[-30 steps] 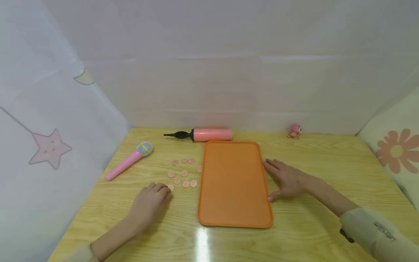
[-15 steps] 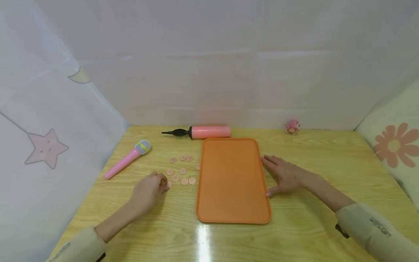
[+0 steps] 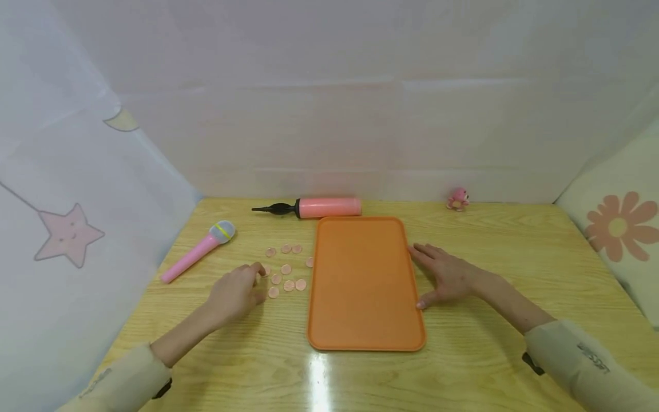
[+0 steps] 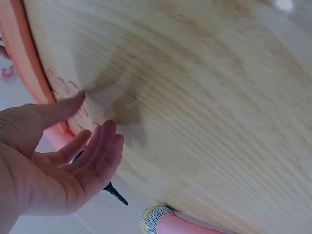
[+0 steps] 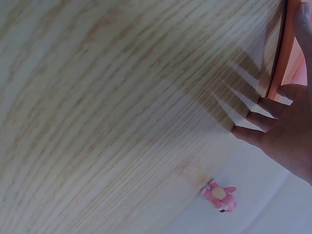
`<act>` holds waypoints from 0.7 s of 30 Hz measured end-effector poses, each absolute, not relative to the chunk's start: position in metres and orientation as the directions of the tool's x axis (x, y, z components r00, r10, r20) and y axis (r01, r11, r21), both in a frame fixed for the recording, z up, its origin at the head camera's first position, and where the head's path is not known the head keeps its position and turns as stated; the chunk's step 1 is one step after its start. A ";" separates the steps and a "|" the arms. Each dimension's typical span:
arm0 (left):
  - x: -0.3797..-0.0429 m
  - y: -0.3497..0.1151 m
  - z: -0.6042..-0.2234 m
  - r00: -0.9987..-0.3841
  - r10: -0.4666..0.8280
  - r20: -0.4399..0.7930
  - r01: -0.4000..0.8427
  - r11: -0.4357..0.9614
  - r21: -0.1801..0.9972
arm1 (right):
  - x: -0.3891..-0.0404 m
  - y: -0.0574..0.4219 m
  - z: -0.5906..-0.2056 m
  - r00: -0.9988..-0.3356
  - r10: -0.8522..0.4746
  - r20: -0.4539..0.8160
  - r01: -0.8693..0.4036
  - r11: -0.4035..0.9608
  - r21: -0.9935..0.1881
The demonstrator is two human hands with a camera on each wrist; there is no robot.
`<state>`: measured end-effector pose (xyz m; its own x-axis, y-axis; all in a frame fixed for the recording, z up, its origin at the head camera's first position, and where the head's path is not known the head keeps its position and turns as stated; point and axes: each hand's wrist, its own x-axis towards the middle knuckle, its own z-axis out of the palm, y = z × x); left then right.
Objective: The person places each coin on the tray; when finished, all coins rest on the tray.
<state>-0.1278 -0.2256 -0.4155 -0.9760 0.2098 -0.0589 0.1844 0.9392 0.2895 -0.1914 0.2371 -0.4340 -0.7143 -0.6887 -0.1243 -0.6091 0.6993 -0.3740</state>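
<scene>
Several copper-coloured coins [image 3: 286,269] lie scattered on the table between a toy microphone and an orange tray [image 3: 365,286]. My left hand [image 3: 234,293] is at the left edge of this group, its index fingertip overlapping one coin in the head view. In the left wrist view, a gap shows between the left thumb and the loosely bent fingers [image 4: 105,151], with nothing held. On the other side, my right hand [image 3: 449,276] rests at the tray's right rim, thumb and fingertips against it. Its fingers [image 5: 248,136] are spread and straight in the right wrist view.
The pink toy microphone [image 3: 198,252] lies left of the coins. Behind the tray is a pink hand pump [image 3: 329,208] with a black nozzle. A small pink toy figure [image 3: 457,199] stands at the back right, near the pale backdrop [image 3: 329,126].
My left thumb and fingers have parted from the nearest coin, which now sits slightly further right. The left fingertips have shifted to the coin behind it. My right hand stays at the tray.
</scene>
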 end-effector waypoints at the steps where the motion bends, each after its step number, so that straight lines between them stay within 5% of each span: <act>1: -0.128 -0.225 -0.415 -0.976 0.209 -0.062 0.181 0.937 0.300 | -0.191 0.237 -0.434 -0.718 -0.684 -0.129 -0.603 0.703 -0.378; 21: -0.136 -0.220 -0.422 -0.962 0.267 -0.051 0.240 0.925 0.295 | -0.191 0.235 -0.433 -0.727 -0.665 -0.168 -0.568 0.721 -0.396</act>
